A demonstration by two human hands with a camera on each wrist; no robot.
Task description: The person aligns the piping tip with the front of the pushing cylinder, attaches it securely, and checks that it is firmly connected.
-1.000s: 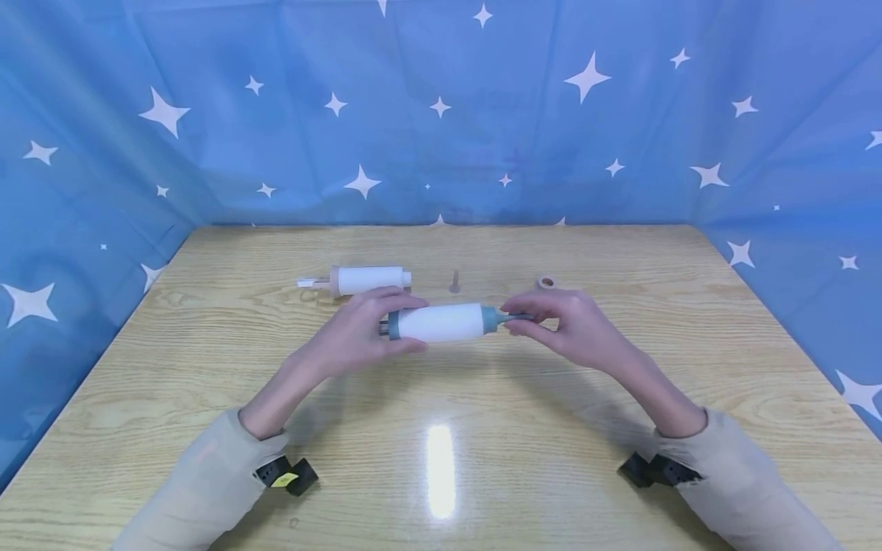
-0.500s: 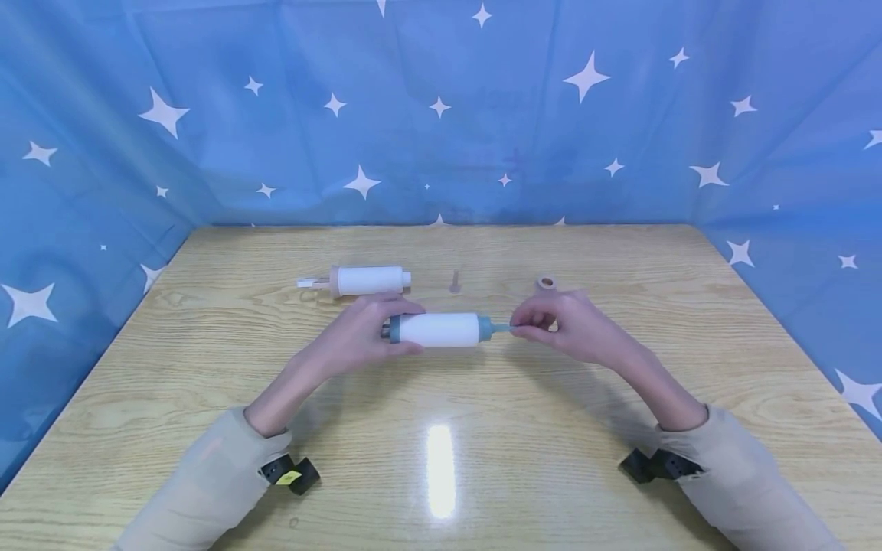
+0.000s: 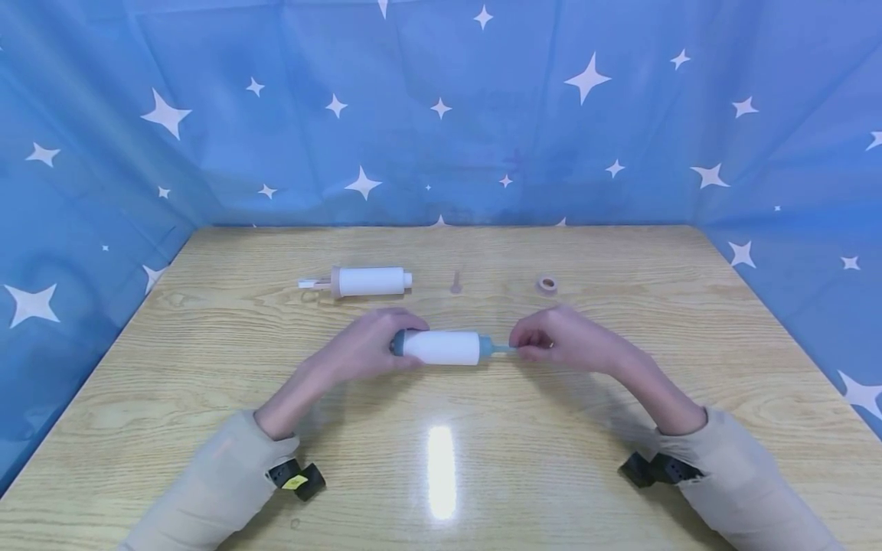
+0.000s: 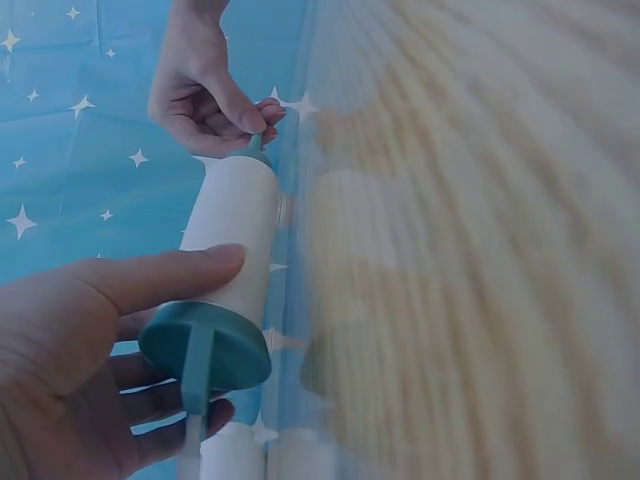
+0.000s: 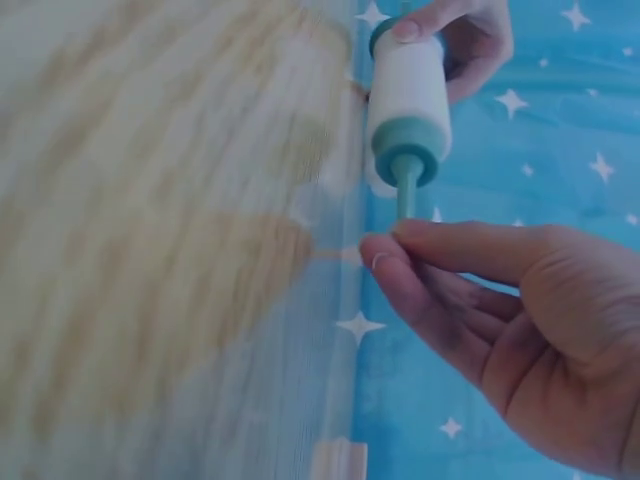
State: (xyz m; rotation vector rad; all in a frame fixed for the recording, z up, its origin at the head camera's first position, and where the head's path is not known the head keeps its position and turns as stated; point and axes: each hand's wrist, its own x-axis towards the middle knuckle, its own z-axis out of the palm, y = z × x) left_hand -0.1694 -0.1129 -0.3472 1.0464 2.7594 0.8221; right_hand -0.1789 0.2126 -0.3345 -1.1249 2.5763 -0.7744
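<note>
Gripping tube (image 3: 444, 347): left fingers (image 3: 405, 318); right fingers (image 5: 415, 295) pinching nozzle (image 5: 406, 188)

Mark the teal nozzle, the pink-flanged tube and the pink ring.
Teal nozzle (image 5: 406, 188): right wrist view, narrow shaft.
Pink-flanged tube (image 3: 372, 282): head view, white body.
Pink ring (image 3: 547, 291): head view, front wall.

Starry curtain (image 3: 406, 61) and table (image 3: 551, 459) suggest a booth.
</note>
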